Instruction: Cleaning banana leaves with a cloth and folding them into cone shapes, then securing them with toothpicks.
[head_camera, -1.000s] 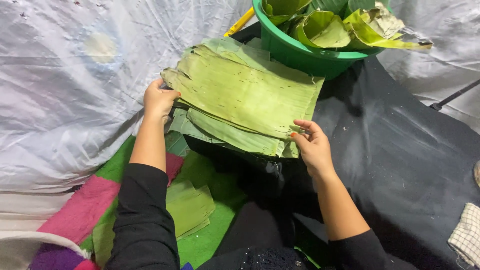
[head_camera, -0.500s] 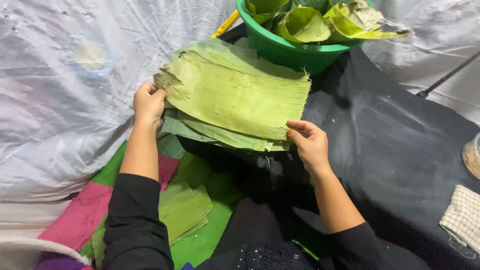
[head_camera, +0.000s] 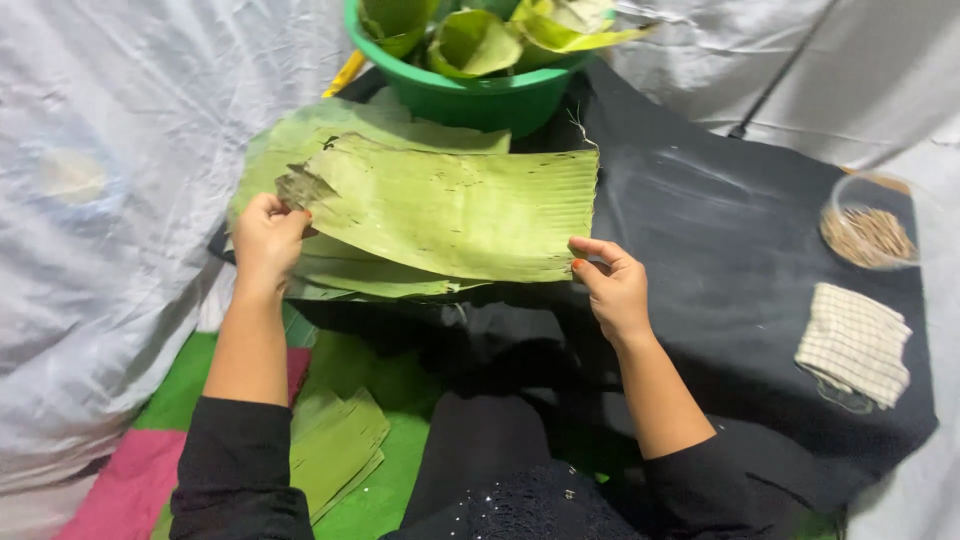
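A stack of large green banana leaf sheets (head_camera: 450, 205) is held up in front of me over a black cloth (head_camera: 720, 250). My left hand (head_camera: 265, 240) pinches the stack's left edge near a torn corner. My right hand (head_camera: 612, 285) grips the lower right corner of the top sheet. Both arms wear black sleeves. More leaf layers show beneath and behind the top sheet.
A green plastic tub (head_camera: 470, 95) full of rolled leaves stands just beyond the stack. A clear bowl of thin sticks (head_camera: 868, 235) and a folded checked cloth (head_camera: 855, 342) lie at the right. Folded leaf pieces (head_camera: 335, 450) rest on a green and pink mat (head_camera: 130, 480) at lower left.
The leaf stack has turned more level and lifted toward me, with both hands still holding its edges. The view swung right, bringing the bowl of sticks and checked cloth into sight.
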